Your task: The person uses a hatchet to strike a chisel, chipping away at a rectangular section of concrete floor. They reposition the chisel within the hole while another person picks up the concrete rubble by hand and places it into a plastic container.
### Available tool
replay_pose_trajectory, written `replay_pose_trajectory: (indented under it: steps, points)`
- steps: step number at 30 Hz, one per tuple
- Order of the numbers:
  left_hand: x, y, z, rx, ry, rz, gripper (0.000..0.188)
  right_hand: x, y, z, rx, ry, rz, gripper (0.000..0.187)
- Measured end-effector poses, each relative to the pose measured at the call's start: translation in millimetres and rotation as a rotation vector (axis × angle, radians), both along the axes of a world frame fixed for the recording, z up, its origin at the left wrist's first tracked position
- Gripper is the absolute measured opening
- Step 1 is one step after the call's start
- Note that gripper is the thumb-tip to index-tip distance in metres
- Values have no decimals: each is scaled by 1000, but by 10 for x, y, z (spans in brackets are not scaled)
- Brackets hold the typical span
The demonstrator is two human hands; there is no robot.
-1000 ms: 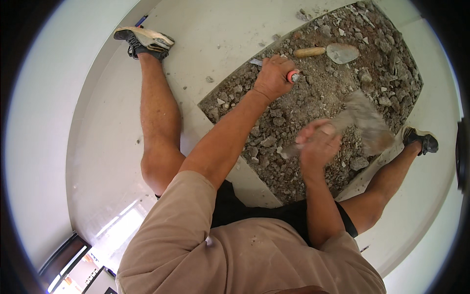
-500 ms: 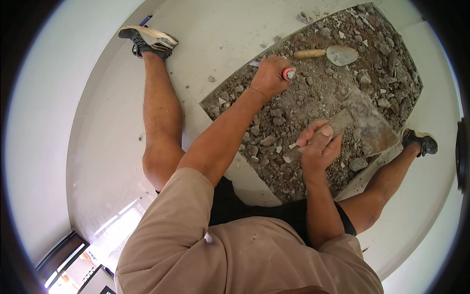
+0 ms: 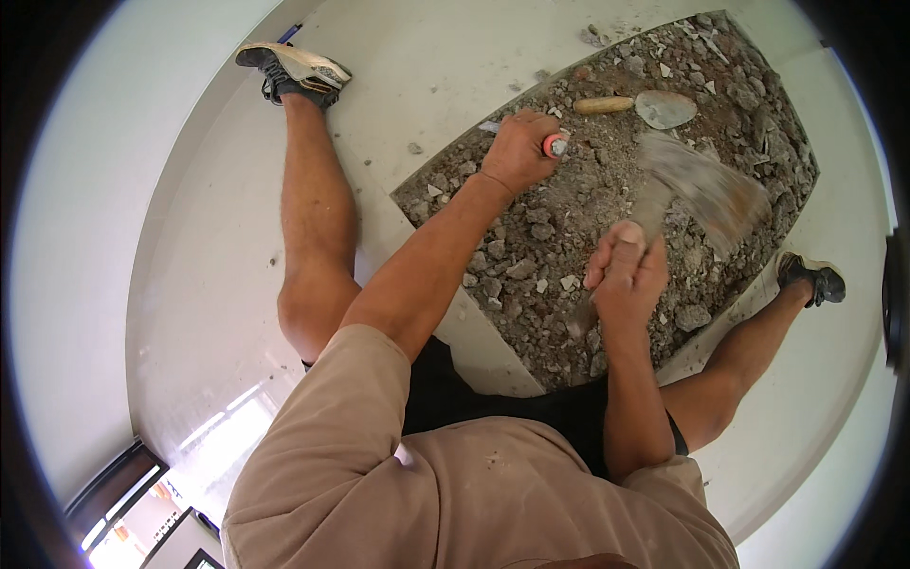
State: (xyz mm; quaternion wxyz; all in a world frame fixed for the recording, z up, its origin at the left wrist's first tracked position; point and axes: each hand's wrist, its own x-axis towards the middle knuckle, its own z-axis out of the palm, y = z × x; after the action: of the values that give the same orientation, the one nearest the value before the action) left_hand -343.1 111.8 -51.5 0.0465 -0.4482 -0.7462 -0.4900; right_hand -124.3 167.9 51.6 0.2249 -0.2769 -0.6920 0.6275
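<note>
Pale wall (image 3: 66, 247) along left, greyish band (image 3: 213, 109) at its foot. Light, glossy floor (image 3: 209, 256), scattered grit. Another pale wall (image 3: 823, 488) lower right. Dark frame (image 3: 100, 482) in lower left corner, bright light beside it; white glare (image 3: 232, 431) on floor nearby. Dark object (image 3: 894, 299) at right edge, unclear.

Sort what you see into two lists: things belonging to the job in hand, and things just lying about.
Job in hand:
- red-ended, chisel-like tool, in the left hand
- broad-headed hammer, in the right hand
- rubble beneath both hands

Lying about:
- trowel, untouched on the rubble, though possibly for this job
- blue, pen-like object near the left shoe
</note>
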Motion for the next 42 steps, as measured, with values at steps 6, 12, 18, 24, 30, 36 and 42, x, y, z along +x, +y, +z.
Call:
replay_pose_trajectory:
  steps: [6,12,18,24,30,36,42]
  points:
    - [-6,-15,-8,-103,-20,-39,19,33,10,-662,492,-342,106,28]
    - [192,-105,122,-119,-58,-8,19,173,50,-492,290,-347,38,35]
    - [36,-283,107,-128,-46,-9,18,34,-202,-53,-37,57,-42,35]
    - [82,-303,22,-124,-176,-2,20,-1,-234,-513,384,-520,219,34]
    - [189,87,237,-3,24,-143,20,296,-19,-551,152,-249,-33,32]
    - [-179,-51,-134,-42,5,-105,23,47,40,119,-35,105,-31,32]
    - [-123,54,-15,-155,-127,-163,23,-60,110,-760,709,-428,148,33]
